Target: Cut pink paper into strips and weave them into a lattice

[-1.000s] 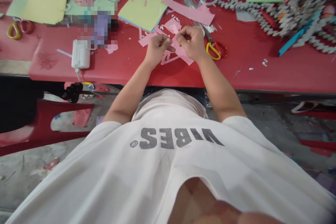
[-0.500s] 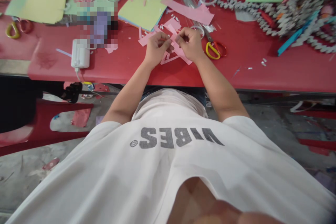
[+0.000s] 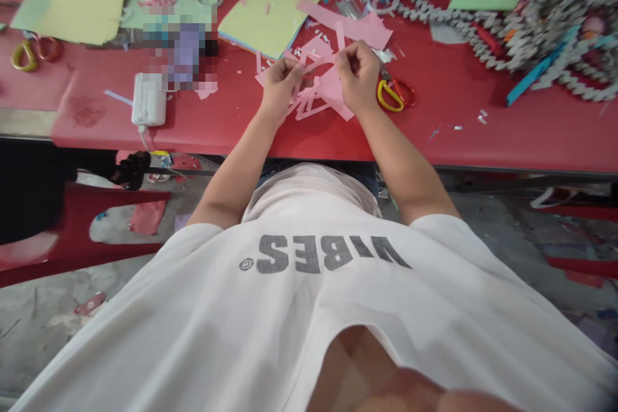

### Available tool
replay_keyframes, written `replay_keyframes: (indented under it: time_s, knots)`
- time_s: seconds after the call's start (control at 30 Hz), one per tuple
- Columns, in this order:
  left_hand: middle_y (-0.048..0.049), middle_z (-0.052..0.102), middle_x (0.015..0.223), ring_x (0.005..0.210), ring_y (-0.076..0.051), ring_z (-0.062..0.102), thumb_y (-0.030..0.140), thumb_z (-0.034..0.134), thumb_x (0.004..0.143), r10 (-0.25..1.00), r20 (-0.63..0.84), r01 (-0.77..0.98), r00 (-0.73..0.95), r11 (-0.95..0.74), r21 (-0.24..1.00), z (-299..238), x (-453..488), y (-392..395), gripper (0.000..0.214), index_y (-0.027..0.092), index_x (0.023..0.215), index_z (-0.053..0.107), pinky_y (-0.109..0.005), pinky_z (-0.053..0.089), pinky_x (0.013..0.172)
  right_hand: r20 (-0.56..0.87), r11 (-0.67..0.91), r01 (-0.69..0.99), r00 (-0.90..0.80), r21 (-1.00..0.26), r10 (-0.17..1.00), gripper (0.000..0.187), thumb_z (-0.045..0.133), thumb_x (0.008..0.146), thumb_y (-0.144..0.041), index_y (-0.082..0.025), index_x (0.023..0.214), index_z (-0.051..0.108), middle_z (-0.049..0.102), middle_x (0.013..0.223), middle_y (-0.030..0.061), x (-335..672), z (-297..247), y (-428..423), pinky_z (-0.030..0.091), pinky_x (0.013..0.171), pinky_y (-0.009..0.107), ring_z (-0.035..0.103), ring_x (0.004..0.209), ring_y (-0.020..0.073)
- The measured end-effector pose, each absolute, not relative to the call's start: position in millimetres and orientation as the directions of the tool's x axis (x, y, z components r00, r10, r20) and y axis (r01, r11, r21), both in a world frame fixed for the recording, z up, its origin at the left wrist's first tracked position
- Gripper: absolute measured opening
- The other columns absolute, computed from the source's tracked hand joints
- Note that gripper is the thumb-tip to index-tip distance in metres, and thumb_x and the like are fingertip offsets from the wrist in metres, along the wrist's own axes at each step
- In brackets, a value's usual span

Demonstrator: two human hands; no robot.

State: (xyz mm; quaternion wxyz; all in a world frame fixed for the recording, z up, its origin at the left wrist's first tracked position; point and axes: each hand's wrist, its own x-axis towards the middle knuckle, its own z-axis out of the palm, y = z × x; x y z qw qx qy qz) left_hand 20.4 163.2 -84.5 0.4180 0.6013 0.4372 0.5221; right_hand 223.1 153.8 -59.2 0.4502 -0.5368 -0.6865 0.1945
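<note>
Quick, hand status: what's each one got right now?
Left hand: closed, pinching one end of a pink paper strip.
Right hand: closed, pinching the strip's other end.

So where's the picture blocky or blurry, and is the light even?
Head view: square blocks cover the purple thing; head view: the pink strip between the left hand and right hand looks slightly soft; head view: not quite even, as the red table is deeper red near the shirt than at its sides.

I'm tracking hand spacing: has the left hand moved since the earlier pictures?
Yes: the left hand has shifted left, slightly closer to the white box.
</note>
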Motion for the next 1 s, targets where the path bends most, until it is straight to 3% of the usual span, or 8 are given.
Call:
replay_keyframes:
  time_s: [0.17, 0.3, 0.5, 0.67, 0.83, 1.0]
  knots:
    - [0.0033, 0.057, 0.051, 0.101, -0.010, 0.065, 0.117, 0.019, 0.061, 0.979, 0.202, 0.125, 0.016, -0.202, 0.971, -84, 18, 168, 0.084, 0.036, 0.070, 0.038, -0.039, 0.055, 0.110, 0.463, 0.352, 0.588, 0.043, -0.728, 0.885, 0.059, 0.030, 0.104, -0.081, -0.032, 0.105, 0.064, 0.067, 0.104, 0.0114, 220, -64, 155, 0.056, 0.096, 0.054, 0.063, 0.099, 0.0320]
    - [0.0030, 0.058, 0.050, 0.110, -0.011, 0.065, 0.117, 0.013, 0.058, 0.968, 0.234, 0.129, 0.090, -0.245, 0.961, -82, 16, 167, 0.085, 0.035, 0.068, 0.032, -0.043, 0.052, 0.113, 0.492, 0.381, 0.505, 0.103, -0.775, 0.864, 0.069, 0.032, 0.096, -0.094, -0.033, 0.094, 0.064, 0.069, 0.096, 0.0084, 219, -71, 158, 0.055, 0.090, 0.051, 0.061, 0.095, 0.0284]
    - [0.0031, 0.052, 0.046, 0.119, -0.014, 0.065, 0.121, 0.027, 0.043, 0.984, 0.151, 0.124, 0.093, -0.162, 0.979, -73, 14, 158, 0.090, 0.034, 0.064, 0.028, -0.046, 0.050, 0.114, 0.429, 0.317, 0.469, 0.151, -0.824, 0.891, 0.052, 0.040, 0.101, -0.080, -0.032, 0.099, 0.060, 0.066, 0.094, 0.0089, 221, -84, 170, 0.057, 0.086, 0.054, 0.067, 0.090, 0.0321]
    - [0.0015, 0.040, 0.040, 0.120, -0.014, 0.064, 0.120, 0.018, 0.050, 0.977, 0.160, 0.177, 0.138, -0.183, 0.967, -69, 15, 156, 0.087, 0.035, 0.062, 0.028, -0.047, 0.046, 0.116, 0.490, 0.400, 0.400, 0.150, -0.824, 0.859, 0.070, 0.035, 0.092, -0.097, -0.033, 0.096, 0.062, 0.065, 0.086, 0.0062, 221, -88, 175, 0.055, 0.080, 0.050, 0.060, 0.079, 0.0257]
    - [0.0005, 0.045, 0.045, 0.119, -0.013, 0.062, 0.117, 0.017, 0.062, 0.967, 0.224, 0.178, 0.121, -0.243, 0.954, -75, 13, 159, 0.085, 0.033, 0.063, 0.032, -0.044, 0.047, 0.116, 0.486, 0.405, 0.379, 0.147, -0.832, 0.861, 0.068, 0.037, 0.092, -0.096, -0.032, 0.095, 0.060, 0.063, 0.083, 0.0052, 221, -90, 176, 0.054, 0.080, 0.051, 0.061, 0.076, 0.0268]
    - [0.0005, 0.047, 0.054, 0.111, -0.016, 0.065, 0.108, 0.021, 0.080, 0.947, 0.303, 0.160, 0.108, -0.317, 0.935, -84, 12, 167, 0.083, 0.030, 0.070, 0.047, -0.047, 0.049, 0.113, 0.433, 0.361, 0.382, 0.119, -0.851, 0.894, 0.071, 0.037, 0.090, -0.099, -0.033, 0.097, 0.062, 0.066, 0.088, 0.0054, 220, -86, 173, 0.056, 0.083, 0.052, 0.064, 0.079, 0.0277]
